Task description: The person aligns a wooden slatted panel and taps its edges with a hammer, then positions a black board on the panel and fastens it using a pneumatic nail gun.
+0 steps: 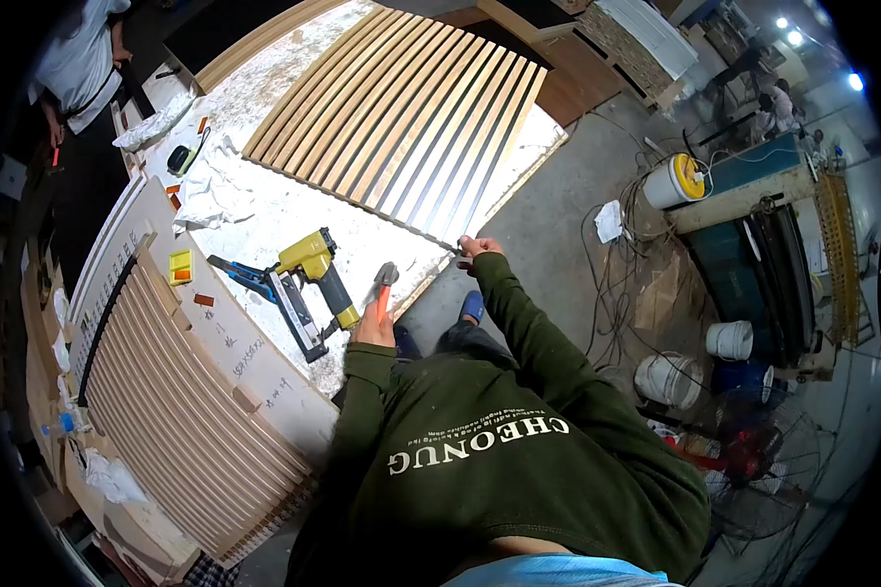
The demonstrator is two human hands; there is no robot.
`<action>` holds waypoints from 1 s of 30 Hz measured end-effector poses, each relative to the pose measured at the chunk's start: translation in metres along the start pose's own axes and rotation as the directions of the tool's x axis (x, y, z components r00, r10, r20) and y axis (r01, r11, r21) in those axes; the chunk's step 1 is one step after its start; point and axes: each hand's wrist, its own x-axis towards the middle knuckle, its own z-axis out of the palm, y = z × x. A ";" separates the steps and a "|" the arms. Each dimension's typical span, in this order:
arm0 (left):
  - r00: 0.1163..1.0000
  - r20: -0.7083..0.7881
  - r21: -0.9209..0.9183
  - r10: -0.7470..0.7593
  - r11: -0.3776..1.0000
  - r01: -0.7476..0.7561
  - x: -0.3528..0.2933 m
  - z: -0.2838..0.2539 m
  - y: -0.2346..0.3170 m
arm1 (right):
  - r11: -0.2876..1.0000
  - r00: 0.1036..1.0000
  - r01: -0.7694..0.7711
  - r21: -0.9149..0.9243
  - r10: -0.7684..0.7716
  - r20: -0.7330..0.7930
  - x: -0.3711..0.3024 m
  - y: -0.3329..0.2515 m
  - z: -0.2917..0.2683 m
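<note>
In my left hand [373, 331] is an orange-handled tool [386, 287] with a rounded grey metal head, which looks like pincers. My right hand [482, 248] has its fingers pinched together at the near right corner of a slatted wooden panel [401, 112]. Something small and dark shows by those fingertips, but I cannot tell what it is. Pale wood strips run side by side along the panel, with dark gaps between them. It lies on a white-topped worktable [274, 201]. A yellow and black nail gun [313, 279] lies left of my left hand, against a blue-handled tool [243, 278].
On the left stands a second slatted panel [191, 391] on a marked board. A white cloth [215, 193], a tape measure [178, 159] and a small yellow box [180, 266] lie nearby. Another person [83, 64] stands far left. Cables [612, 284], buckets [668, 380] and a fan [759, 460] are right.
</note>
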 end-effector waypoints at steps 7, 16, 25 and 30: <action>0.999 -0.043 -0.095 0.018 0.995 -0.022 -0.004 -0.006 0.005 | 0.998 0.998 0.029 0.048 -0.031 0.050 -0.002 -0.001 0.002; 0.917 -0.399 -0.171 -0.008 0.983 -0.066 -0.008 -0.075 0.005 | 1.000 0.998 0.020 -0.018 -0.019 0.063 0.025 -0.003 -0.003; 0.792 -0.588 0.033 -0.162 0.974 0.223 -0.038 -0.133 -0.040 | 0.994 0.993 0.043 0.105 -0.054 0.100 0.041 -0.019 -0.068; 0.773 -0.635 0.338 0.007 0.902 0.270 -0.019 -0.134 -0.026 | 0.995 0.998 0.055 0.081 -0.058 0.034 0.068 -0.018 -0.108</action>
